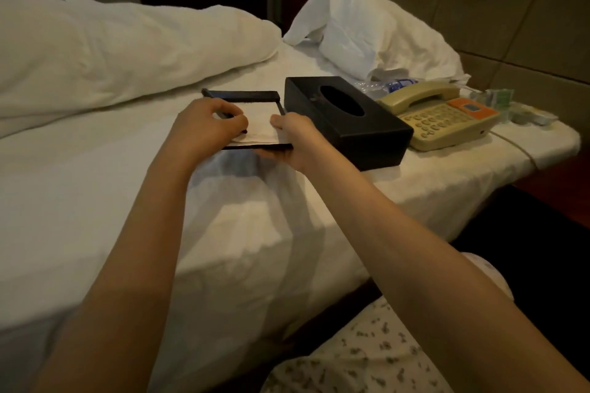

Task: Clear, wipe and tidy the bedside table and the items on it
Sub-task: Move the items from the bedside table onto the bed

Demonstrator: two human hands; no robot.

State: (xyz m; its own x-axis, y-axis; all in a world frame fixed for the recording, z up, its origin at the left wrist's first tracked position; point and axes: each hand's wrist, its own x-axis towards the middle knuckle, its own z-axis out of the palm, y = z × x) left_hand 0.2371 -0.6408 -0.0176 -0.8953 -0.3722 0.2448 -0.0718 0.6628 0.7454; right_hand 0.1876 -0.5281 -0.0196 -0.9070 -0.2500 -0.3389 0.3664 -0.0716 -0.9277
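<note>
one white-sheeted bed [95, 201] is lying under both hands, with one crumpled duvet [111, 51] bunching up beyond the left hand [209, 124] and one pillow [367, 29] slumping far beyond the right hand [295, 137]. one black tissue box [344, 124], with an oval slot showing in its top, is sitting just right of the right hand. one beige telephone [447, 118] with an orange panel is resting further right, touching the box. one flat black notepad tray [245, 95], square and low-rimmed, is lying on the sheet between the two hands, carrying white paper [260, 124]. the right hand is grasping the tray's near right corner, thumb pressing on the paper. the left hand is pinching one dark pen [223, 114] over the paper. one clear plastic water bottle [392, 86] is lying behind the telephone. small green packets [498, 97] are sitting furthest right; their number cannot be told.
</note>
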